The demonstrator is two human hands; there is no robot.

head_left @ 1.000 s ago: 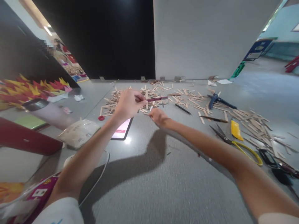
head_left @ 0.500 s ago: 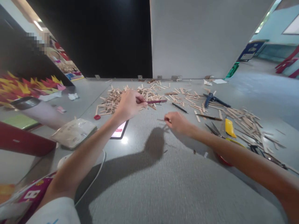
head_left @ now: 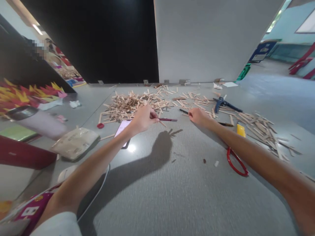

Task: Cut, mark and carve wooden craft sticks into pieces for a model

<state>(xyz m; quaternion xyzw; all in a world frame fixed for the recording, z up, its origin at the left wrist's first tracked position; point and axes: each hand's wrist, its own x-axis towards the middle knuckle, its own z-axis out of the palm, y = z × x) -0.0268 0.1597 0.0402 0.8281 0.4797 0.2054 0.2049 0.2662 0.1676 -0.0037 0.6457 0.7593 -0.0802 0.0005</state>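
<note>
My left hand (head_left: 143,118) pinches a dark red pencil (head_left: 168,119) that points right, just above the grey table (head_left: 157,183); a thin wooden stick (head_left: 162,124) angles out below its fingers. My right hand (head_left: 198,115) lies further right with its fingers curled over the near end of a black pen (head_left: 183,111) lying on the table. A wide heap of wooden sticks (head_left: 128,104) lies just beyond both hands.
A phone (head_left: 122,128) with a lit screen lies under my left wrist. Red-handled scissors (head_left: 234,163), a yellow cutter (head_left: 240,129), a blue tool (head_left: 222,103) and more sticks (head_left: 261,126) lie to the right. A wrapped packet (head_left: 73,143) and a red cap (head_left: 99,125) lie to the left.
My right hand moved from the table's middle, right and away, onto the black pen. My left hand came slightly nearer, still holding the pencil. The view shifted.
</note>
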